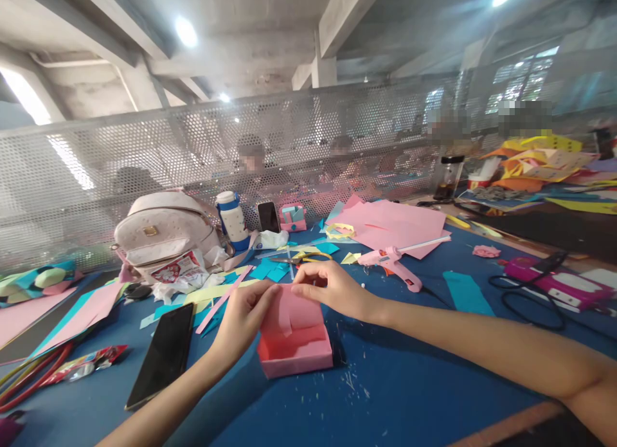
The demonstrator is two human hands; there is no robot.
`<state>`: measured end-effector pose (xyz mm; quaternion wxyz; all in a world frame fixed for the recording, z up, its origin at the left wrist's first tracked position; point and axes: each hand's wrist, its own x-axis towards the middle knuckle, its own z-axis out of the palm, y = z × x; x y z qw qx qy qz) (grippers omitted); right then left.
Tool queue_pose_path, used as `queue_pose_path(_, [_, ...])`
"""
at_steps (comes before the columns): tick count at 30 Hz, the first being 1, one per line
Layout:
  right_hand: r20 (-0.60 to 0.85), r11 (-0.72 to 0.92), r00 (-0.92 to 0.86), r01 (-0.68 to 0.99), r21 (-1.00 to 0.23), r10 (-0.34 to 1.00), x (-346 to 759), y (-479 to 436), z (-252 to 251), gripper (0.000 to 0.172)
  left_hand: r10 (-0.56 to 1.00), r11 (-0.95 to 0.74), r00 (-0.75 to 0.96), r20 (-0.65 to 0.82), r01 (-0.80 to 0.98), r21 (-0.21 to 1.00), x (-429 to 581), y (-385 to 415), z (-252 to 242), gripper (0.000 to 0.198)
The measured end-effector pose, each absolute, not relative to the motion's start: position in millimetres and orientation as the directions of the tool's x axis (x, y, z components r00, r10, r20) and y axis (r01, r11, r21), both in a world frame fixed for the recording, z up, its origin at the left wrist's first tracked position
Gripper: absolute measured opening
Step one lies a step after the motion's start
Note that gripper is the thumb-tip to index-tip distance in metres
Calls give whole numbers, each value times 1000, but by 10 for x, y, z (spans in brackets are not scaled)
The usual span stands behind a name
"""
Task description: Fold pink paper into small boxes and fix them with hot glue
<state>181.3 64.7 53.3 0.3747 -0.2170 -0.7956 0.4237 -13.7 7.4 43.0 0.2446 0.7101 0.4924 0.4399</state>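
A small pink paper box (299, 363) sits on the blue table in front of me, its inside a redder pink. At its back a pink paper flap (294, 309) stands up. My left hand (245, 315) pinches the flap's top left edge between thumb and fingers. Along the same top edge, my right hand (332, 289) pinches the paper further right. The fingertips of both hands nearly meet. Just beyond my right hand lies a pink hot glue gun (393, 264) with a glue stick in its back end.
A black phone (164, 350) lies to the left. Behind are a pale backpack (164, 235), a bottle (232, 218), scissors (313, 257), and pink sheets (385, 222). Right of the glue gun are a blue paper strip (467, 292) and a magenta device (554, 283) with a black cord. A perforated screen (193, 145) borders the table.
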Motion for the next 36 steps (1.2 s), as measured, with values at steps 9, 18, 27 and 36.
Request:
queue_pose_path(9, [397,499,-611,-3,-867,685,1799,628,538,33,948,-315,93,304,398,862,-108,58,464,39])
queue_pose_path(18, [395,536,-635,35,-844,664,1811,730,408,30,993,-45,116,22,206,977,-84,122,358,33])
queue_pose_path(27, [382,543,-612,94,-834,693,1807,795,364,35,998,-38,-52,40,29,999,-54,101,336,37])
queue_pose_path(36, [422,631,-601,183,-754,679,1803,790,328,29,993,49,-110,-47,16,999,-30,115,222,40])
